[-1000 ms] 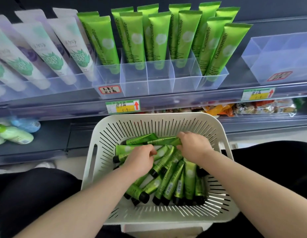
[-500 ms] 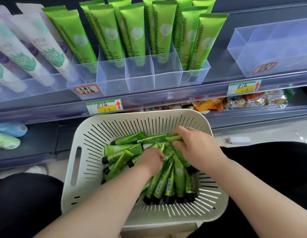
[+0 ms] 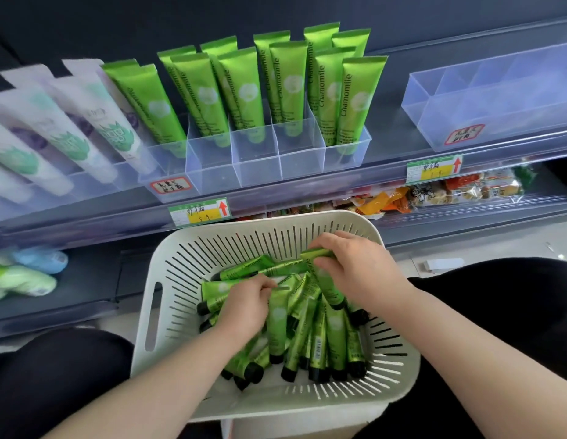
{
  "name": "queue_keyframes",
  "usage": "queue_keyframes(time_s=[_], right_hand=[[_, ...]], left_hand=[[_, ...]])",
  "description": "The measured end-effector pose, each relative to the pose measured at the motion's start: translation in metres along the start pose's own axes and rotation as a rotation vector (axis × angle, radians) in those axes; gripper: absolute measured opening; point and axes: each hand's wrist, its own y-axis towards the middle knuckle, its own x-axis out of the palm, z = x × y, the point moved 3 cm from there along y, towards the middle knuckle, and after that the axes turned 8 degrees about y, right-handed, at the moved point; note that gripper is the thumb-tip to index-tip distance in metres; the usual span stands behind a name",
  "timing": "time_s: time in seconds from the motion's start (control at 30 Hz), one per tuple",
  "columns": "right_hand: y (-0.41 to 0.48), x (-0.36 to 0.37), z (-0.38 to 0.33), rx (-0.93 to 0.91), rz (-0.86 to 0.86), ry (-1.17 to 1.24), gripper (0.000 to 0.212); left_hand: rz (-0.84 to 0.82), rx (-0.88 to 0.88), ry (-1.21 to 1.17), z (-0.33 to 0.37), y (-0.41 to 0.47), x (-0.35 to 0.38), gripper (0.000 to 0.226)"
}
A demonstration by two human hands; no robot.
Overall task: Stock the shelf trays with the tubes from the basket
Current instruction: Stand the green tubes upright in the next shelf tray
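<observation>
Plainly, the right hand's (image 3: pixel 355 267) grip was pinched on the flat crimped end of one green tube (image 3: pixel 328 282), at the far middle of the basket (image 3: pixel 187 248). From the grip, that tube's long axis ran back toward the basket's near side. Its capped end was lowest and lay against the heap (image 3: pixel 307 337) of like tubes, most of which pointed their black caps at the near wall.

The left hand (image 3: pixel 247 307) sat at the basket's middle, just left of the held tube, knuckles up and fingers curled down into the heap. Whether its grip had closed on a tube was hidden under the hand.

Beyond the basket's far rim and above it stood the clear shelf tray (image 3: pixel 256 166). Its front cells looked empty, and its rear cells were filled with standing tubes (image 3: pixel 288 87), caps down and crimped ends up.

Judged from this, the right hand was the nearer to the tray. It already held its tube by the end that belongs uppermost. A lift up and away over the far rim would likely let the cap hang down, ready to drop into a front cell.
</observation>
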Motion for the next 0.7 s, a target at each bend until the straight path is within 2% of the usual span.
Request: queue_keyframes(time_s=[0.2, 0.5, 0.7], right_hand=[[0.001, -0.03, -0.032, -0.075, 0.17, 0.01, 0.016], [0.028, -0.107, -0.075, -0.148, 0.422, -0.042, 0.014], [0.038, -0.142, -0.083, -0.151, 0.533, -0.079, 0.016]], left_hand=[[0.235, 0.176, -0.105, 0.024, -0.008, -0.072, 0.021], [0.602, 0.367, -0.31, 0.107, -0.011, -0.2, 0.024], [0.773, 0.429, -0.335, 0.157, 0.011, -0.251, 0.023]])
